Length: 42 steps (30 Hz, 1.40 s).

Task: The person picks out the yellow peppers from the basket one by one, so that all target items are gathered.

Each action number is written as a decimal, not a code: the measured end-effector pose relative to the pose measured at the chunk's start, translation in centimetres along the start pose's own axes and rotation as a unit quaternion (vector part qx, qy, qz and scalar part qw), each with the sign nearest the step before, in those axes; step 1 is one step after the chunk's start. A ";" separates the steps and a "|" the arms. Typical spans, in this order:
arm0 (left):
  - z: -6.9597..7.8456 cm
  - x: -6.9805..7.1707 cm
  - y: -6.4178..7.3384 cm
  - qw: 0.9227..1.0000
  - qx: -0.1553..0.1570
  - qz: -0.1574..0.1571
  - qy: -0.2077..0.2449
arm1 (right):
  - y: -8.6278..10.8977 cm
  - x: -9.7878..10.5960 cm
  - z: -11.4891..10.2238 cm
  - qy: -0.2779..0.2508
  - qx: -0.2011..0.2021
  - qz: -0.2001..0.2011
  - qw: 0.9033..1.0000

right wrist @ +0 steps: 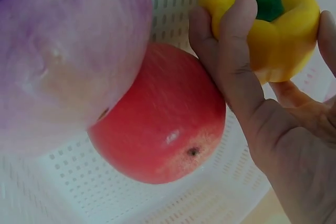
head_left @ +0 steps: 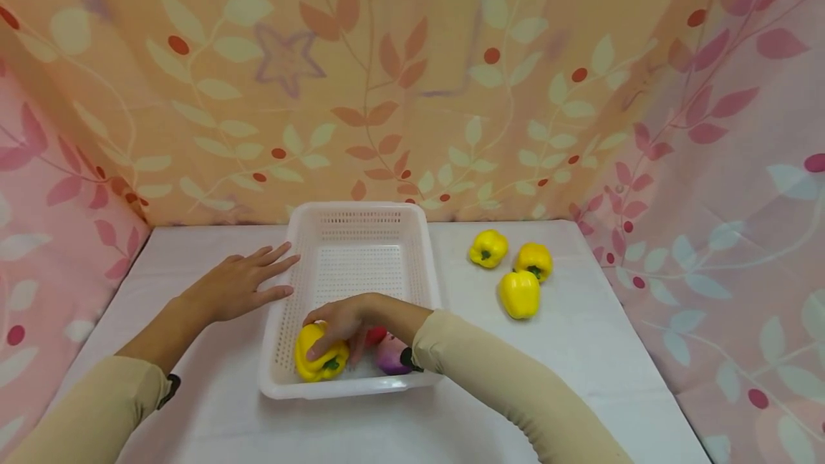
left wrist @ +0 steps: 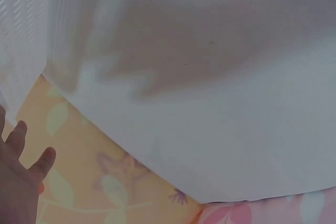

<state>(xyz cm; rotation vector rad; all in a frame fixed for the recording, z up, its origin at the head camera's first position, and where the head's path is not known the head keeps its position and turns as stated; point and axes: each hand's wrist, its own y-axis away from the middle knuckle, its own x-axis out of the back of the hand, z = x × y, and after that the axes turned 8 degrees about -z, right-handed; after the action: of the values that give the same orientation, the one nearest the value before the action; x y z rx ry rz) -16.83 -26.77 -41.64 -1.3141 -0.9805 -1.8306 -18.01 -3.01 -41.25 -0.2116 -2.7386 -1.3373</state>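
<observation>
My right hand [head_left: 351,317] reaches into the white plastic basket [head_left: 280,387] and grips a yellow bell pepper [head_left: 308,367] at its near left corner. In the right wrist view, the fingers curl around the bell pepper [right wrist: 291,38], its green stem facing up. Beside that hand lie a round red fruit [right wrist: 157,124] and a large purple-and-white vegetable [right wrist: 79,61], both inside the basket. My left hand [head_left: 238,286] is spread, its fingertips at the basket's left rim. Only part of the left hand [left wrist: 18,171] shows in the left wrist view.
Three more yellow bell peppers lie on the white table to the right of the basket: one at the back [head_left: 488,248], one at the right [head_left: 534,261] and one in front [head_left: 519,295]. Patterned cloth [head_left: 387,92] hangs behind and on both sides.
</observation>
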 end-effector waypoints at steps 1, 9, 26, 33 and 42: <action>0.0 0.0 0.0 1.000 -0.001 0.000 -0.002 | 0.1 0.0 0.0 0.004 0.001 0.002 1.000; 0.2 0.0 0.0 1.000 -0.002 -0.004 -0.008 | 2.3 0.4 -0.1 0.022 0.038 -0.012 0.999; -0.1 -0.2 -0.3 1.000 0.004 -0.006 -0.015 | 12.1 5.8 2.5 0.096 0.106 0.022 0.989; -0.1 -0.2 -0.3 1.000 0.000 -0.004 -0.013 | 16.2 8.4 6.9 0.055 0.122 0.082 0.988; -0.2 -0.4 -0.3 1.000 -0.001 0.003 -0.011 | 19.0 10.2 13.0 -0.019 0.117 0.211 0.970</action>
<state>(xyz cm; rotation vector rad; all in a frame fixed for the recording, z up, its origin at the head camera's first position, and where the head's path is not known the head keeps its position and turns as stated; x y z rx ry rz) -17.11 -26.77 -42.15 -1.3401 -0.9855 -1.8159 -25.22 19.70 -33.04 -0.7570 -2.6402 -0.8999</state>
